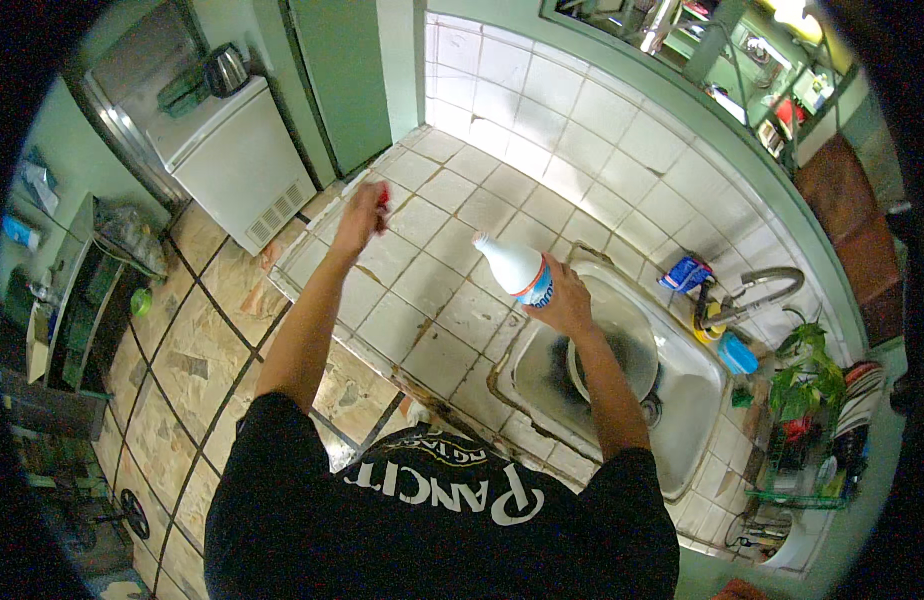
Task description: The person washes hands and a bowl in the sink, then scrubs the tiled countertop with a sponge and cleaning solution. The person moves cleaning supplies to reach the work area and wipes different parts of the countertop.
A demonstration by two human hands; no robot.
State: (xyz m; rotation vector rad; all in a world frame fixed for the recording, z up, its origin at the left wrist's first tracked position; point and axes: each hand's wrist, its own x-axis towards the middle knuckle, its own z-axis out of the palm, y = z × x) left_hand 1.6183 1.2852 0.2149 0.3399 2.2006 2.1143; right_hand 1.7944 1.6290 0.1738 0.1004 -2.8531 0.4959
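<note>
A white plastic bottle with a blue, red-edged label bearing writing is gripped around its lower part by my right hand. It leans to the left, its narrow neck pointing away from the sink. Over the far left part of the tiled counter, my left hand holds a small red thing, perhaps a bottle cap; blur and fingers hide its shape. Below my right forearm is a metal sink, and a round basin or pot sits in it, partly covered by the arm.
Behind the sink stand a curved faucet, a blue packet and a blue sponge-like item. A leafy plant and a green dish rack are at right. A white chest-like appliance bears a kettle at left.
</note>
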